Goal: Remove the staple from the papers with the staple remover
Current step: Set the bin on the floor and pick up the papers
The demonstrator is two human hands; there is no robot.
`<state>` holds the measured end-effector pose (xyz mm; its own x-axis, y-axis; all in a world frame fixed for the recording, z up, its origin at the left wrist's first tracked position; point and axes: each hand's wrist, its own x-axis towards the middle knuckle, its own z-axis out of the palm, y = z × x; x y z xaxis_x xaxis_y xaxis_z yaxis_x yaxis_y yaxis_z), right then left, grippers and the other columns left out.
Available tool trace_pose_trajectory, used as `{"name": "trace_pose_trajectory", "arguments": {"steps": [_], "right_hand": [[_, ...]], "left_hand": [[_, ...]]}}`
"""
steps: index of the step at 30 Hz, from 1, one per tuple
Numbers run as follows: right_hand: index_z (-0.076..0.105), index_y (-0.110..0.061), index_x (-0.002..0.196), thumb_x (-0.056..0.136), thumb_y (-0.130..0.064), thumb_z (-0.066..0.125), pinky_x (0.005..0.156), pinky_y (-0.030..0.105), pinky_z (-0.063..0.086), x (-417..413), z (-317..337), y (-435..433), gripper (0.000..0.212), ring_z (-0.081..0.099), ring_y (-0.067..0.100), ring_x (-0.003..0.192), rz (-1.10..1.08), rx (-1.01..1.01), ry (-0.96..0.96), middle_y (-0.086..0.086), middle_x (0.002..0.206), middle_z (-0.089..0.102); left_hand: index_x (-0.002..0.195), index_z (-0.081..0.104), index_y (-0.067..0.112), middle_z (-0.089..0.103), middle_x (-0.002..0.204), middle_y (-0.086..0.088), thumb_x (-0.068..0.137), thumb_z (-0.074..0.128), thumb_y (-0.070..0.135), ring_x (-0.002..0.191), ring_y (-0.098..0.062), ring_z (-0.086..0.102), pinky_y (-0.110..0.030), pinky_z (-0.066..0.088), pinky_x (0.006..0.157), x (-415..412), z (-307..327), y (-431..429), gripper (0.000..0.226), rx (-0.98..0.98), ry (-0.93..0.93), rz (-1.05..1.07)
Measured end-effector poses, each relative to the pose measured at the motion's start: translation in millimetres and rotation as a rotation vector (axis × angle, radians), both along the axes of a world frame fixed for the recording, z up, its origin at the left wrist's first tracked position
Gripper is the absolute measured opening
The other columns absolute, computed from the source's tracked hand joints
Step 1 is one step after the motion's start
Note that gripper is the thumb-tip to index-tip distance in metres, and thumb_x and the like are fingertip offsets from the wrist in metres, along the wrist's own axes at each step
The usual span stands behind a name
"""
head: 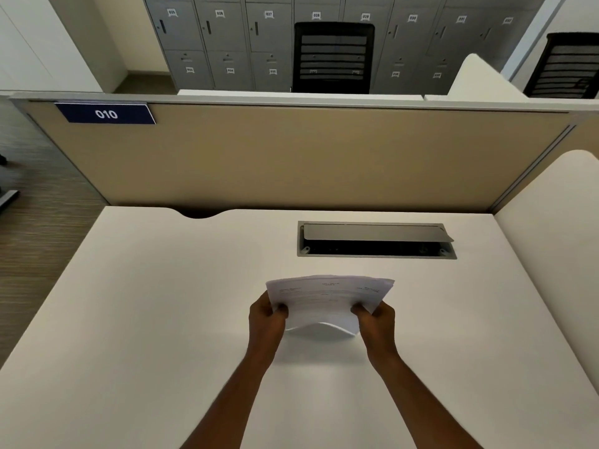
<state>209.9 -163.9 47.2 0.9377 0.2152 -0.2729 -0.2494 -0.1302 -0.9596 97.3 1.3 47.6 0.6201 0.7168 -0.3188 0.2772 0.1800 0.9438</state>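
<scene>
A thin stack of white printed papers (327, 294) is held above the white desk (162, 303), near its middle. My left hand (267, 315) grips the papers' left edge, thumb on top. My right hand (376, 319) grips the right edge the same way. The sheets bow downward between my hands, and their near edge curls. I cannot make out a staple on the papers at this size. No staple remover is in view.
An open cable tray (376, 241) with a raised grey lid is set into the desk behind the papers. A tan partition (308, 157) labelled 010 closes the far side, and a white side panel (551, 238) stands at right. Grey lockers and black chairs are beyond.
</scene>
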Motion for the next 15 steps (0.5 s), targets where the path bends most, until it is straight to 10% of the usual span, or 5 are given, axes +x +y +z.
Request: {"name": "trace_pose_trajectory", "arguments": {"steps": [15], "right_hand": [[0.067, -0.005, 0.082, 0.069, -0.01, 0.063, 0.072, 0.034, 0.047, -5.0, -10.6, -1.1, 0.014, 0.058, 0.023, 0.077, 0.05, -0.013, 0.084, 0.007, 0.077, 0.066]], "left_hand": [[0.069, 0.056, 0.011, 0.045, 0.055, 0.008, 0.063, 0.045, 0.006, 0.058, -0.013, 0.038, -0.03, 0.034, 0.056, -4.5, -7.4, -8.1, 0.014, -0.005, 0.083, -0.05]]}}
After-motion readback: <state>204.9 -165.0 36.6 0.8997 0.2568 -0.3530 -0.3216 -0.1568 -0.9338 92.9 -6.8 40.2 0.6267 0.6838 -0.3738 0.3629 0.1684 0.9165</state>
